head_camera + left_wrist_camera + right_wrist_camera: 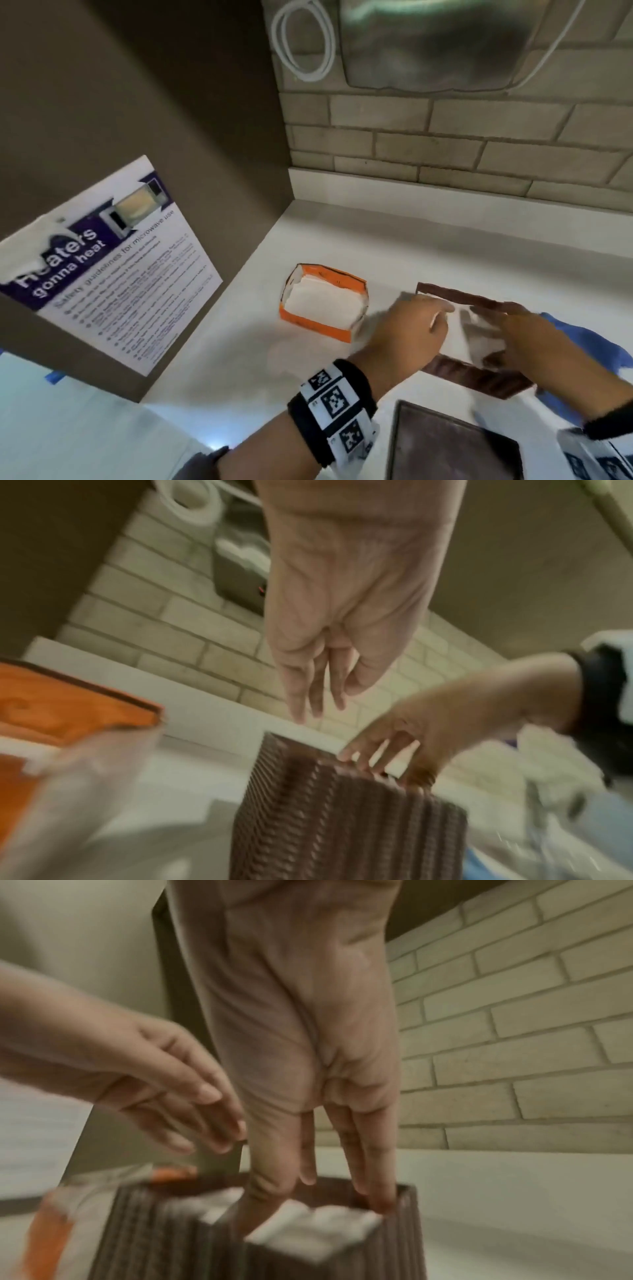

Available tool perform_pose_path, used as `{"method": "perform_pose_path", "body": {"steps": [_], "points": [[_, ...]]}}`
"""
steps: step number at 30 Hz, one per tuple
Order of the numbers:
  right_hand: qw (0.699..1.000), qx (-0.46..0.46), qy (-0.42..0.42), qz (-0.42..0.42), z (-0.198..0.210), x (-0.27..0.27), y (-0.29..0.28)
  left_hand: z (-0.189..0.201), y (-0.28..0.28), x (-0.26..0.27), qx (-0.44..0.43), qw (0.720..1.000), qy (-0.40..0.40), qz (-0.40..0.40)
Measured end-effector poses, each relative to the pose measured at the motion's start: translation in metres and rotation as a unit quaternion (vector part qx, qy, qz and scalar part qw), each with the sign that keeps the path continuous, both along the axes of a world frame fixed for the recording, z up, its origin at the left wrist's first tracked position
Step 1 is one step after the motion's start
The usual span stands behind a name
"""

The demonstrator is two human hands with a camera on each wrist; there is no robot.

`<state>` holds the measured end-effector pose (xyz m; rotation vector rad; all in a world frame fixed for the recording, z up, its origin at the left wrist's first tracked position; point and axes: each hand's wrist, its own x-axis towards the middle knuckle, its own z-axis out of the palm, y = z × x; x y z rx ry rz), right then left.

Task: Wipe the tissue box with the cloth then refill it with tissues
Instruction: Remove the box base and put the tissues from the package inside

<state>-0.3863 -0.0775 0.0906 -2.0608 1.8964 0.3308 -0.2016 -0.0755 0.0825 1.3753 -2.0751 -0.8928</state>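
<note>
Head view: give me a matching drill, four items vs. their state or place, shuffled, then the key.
Items:
1. brown ribbed tissue box
2. orange carton
3. blue cloth
4. dark lid

States/places:
A. lies flat on the counter nearest the camera, off the box
B. open-topped, right hand fingers pushing white tissues down inside
C. bunched at the right, behind the right forearm
D. torn open, white stack inside, left of the hands

Pairs: 1-B, 2-D, 3-C, 4-A

The left hand hovers open at the box's left end.
</note>
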Motion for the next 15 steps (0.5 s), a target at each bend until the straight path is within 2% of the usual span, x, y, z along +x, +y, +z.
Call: {"method": "perform_pose_path", "body": {"steps": [2, 3, 4, 5, 7, 9, 11, 15], "points": [[0.997, -0.075, -0.030, -0.001, 0.012, 0.007, -0.002, 0.002, -0.009, 0.041, -0.020, 0.990, 0.081, 0.112], [0.988, -0.134, -0.077, 0.008, 0.015, 0.015, 0.000, 0.001, -0.017, 0.063, -0.014, 0.982, 0.093, 0.166], [0.971, -0.191, -0.141, 0.024, 0.017, 0.028, 0.002, -0.003, -0.027, 0.083, 0.003, 0.976, 0.073, 0.207], [0.952, -0.225, -0.199, 0.050, 0.018, 0.045, 0.002, -0.007, -0.038, 0.101, 0.025, 0.973, 0.018, 0.227], [0.934, -0.211, -0.258, 0.126, 0.011, 0.087, 0.002, -0.023, -0.057, 0.126, 0.074, 0.967, -0.119, 0.212], [0.937, -0.151, -0.236, 0.206, -0.008, 0.130, -0.001, -0.047, -0.071, 0.140, 0.121, 0.954, -0.222, 0.159], [0.954, -0.095, -0.168, 0.231, -0.027, 0.161, -0.003, -0.070, -0.078, 0.146, 0.136, 0.936, -0.303, 0.118], [0.977, -0.020, -0.041, 0.210, -0.050, 0.179, 0.000, -0.090, -0.085, 0.148, 0.131, 0.920, -0.344, 0.133]]}}
